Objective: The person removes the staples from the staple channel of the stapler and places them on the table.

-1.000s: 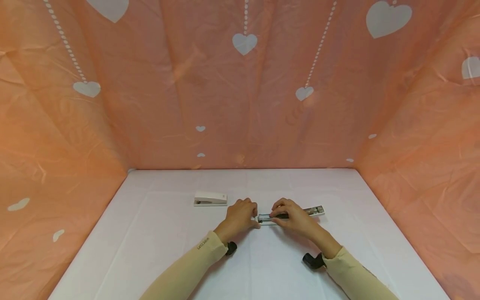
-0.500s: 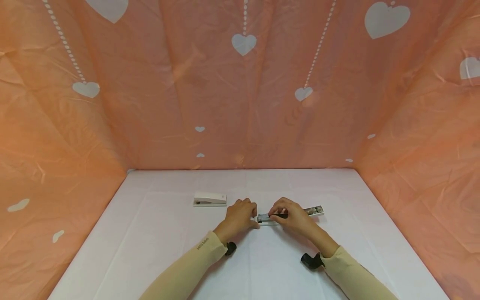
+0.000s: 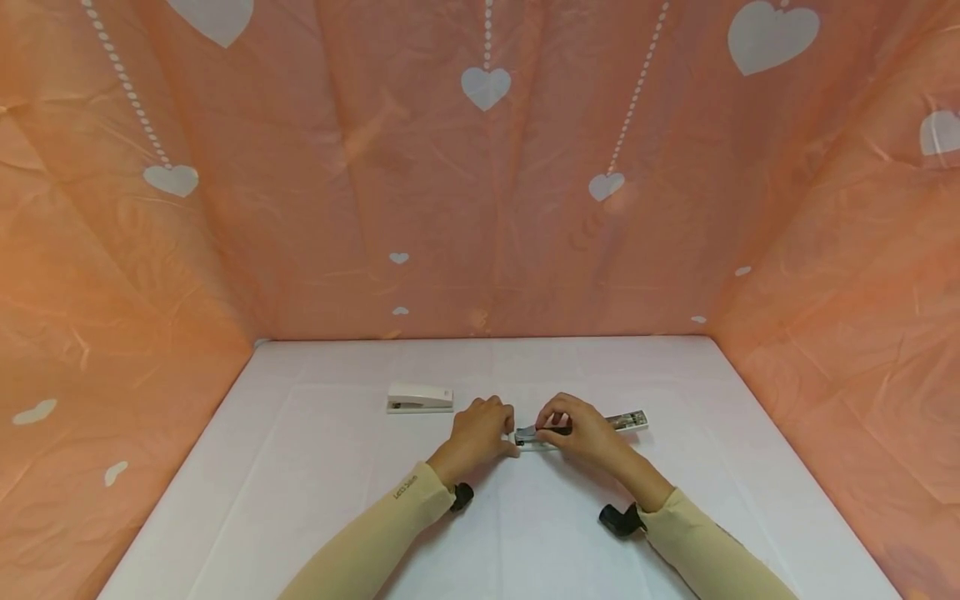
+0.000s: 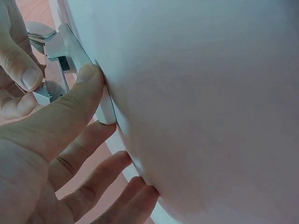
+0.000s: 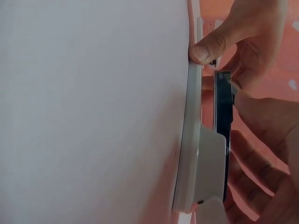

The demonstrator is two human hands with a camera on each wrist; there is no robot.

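Observation:
A white stapler (image 5: 189, 140) lies opened out on the table, its top arm (image 3: 632, 421) folded back to the right. My left hand (image 3: 480, 433) grips the left end of the stapler's base (image 4: 107, 109), thumb on the near side and fingers on the far side. My right hand (image 3: 588, 437) is over the middle of the stapler, thumb and fingertips pinching its dark magazine (image 5: 223, 105). A small grey metal piece (image 3: 527, 433) shows just left of the right fingertips, tilted over the base. The right palm and fingers cover the stapler's middle in the head view.
A second white stapler (image 3: 420, 398), closed, stands to the left beyond my left hand. The white tablecloth (image 3: 360, 517) runs back to an orange curtain (image 3: 480, 250) with pale hearts. Dark wrist cameras (image 3: 621, 521) hang under both wrists.
My right fingertips have shifted slightly left along the stapler, and the metal piece by them now looks shorter and more tilted. The left hand keeps its hold in place.

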